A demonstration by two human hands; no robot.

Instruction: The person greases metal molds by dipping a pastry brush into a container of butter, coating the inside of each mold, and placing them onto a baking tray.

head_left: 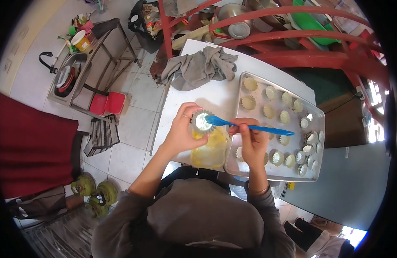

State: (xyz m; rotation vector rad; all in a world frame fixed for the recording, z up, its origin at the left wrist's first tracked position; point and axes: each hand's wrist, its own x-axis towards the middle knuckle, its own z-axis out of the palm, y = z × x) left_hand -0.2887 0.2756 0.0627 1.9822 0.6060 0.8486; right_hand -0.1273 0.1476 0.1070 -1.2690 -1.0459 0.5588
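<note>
My left hand grips a fluted metal tart mould by its rim, its shiny inside facing up. A blue pastry brush is held by its handle in my right hand, and its head reaches into the mould. Below both hands sits a clear square container smeared with something yellow. To the right lies a metal baking tray bearing many fluted moulds; several on the left and top look pale inside, while shiny ones such as this mould cluster at the right.
A crumpled grey cloth lies at the far end of the white table. Red metal railing with bowls behind it borders the table. A sink stands at the left, and green gas cylinders are on the floor.
</note>
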